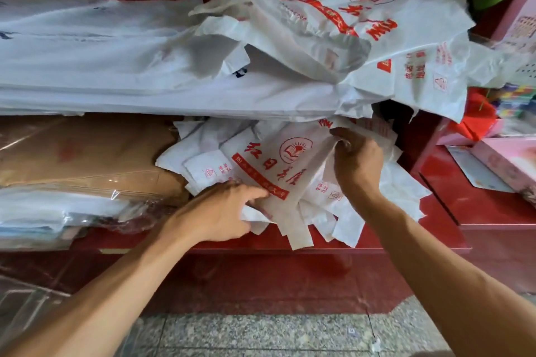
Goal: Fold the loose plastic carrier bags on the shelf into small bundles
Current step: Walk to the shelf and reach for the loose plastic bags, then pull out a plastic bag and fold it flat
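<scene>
A white plastic carrier bag with red print (269,165) lies topmost in a loose heap on the dark red lower shelf (333,243). Its far edge is pinched by the right hand (355,158); its near edge is pressed under the left hand (220,211), fingers extended. It is best drawn taut and smoothed flat before any crease is made.

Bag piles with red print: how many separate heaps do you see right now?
2. One heap spills over the upper shelf at right; the other lies on the lower shelf, under both hands. More bags may be hidden beneath.
</scene>
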Tool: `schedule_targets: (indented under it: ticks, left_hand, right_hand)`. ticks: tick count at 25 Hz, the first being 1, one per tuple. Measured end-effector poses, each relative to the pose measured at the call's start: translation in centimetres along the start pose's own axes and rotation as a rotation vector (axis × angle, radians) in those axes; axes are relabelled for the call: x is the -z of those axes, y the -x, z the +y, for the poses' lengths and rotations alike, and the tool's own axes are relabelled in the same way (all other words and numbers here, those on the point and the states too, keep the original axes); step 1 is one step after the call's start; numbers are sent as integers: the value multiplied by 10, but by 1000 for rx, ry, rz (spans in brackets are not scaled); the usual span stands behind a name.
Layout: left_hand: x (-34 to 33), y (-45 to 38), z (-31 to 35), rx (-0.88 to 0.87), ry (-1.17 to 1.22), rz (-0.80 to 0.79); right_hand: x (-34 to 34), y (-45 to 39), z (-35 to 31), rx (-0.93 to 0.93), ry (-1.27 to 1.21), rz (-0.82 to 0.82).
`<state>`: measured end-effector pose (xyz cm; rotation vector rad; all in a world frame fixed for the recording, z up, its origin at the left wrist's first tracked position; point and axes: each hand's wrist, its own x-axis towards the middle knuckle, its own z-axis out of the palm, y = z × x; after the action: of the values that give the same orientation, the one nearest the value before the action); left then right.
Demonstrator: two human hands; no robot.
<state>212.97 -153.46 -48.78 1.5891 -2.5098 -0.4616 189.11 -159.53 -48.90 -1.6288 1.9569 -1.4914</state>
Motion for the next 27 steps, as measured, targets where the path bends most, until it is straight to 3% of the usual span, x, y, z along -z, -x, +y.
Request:
schedule_targets:
  ticks: [5, 7, 9, 12, 15, 20, 23, 25, 27]
  left_hand:
    - [-14, 9, 37, -36, 171, 252]
    - [-18, 14, 56, -131, 239, 203]
    - [-26, 18, 72, -245, 240, 112]
    - [-40, 13, 83, -326, 157, 73]
    - [-51, 5, 80, -311, 101, 67]
    - [-57, -1, 76, -270, 47, -98]
    - [-54, -1, 77, -255, 47, -92]
    - [-53, 0, 81, -252, 77, -99]
    - [-46, -2, 86, -242, 150, -167]
  right_hand:
    - [24, -1, 13, -456, -329, 60]
    - [37, 0, 15, -596, -419, -81]
    - [51, 4, 12, -623, -490, -323]
    - [58, 8, 18, -547, -406, -523]
    - [57, 6, 23, -483, -386, -513]
    - [49, 5, 19, -246, -382, -582]
    - [39, -5, 21, -24, -247, -350]
    - [40, -8, 22, 50, 66, -143]
    - [41, 1, 22, 191, 250, -163]
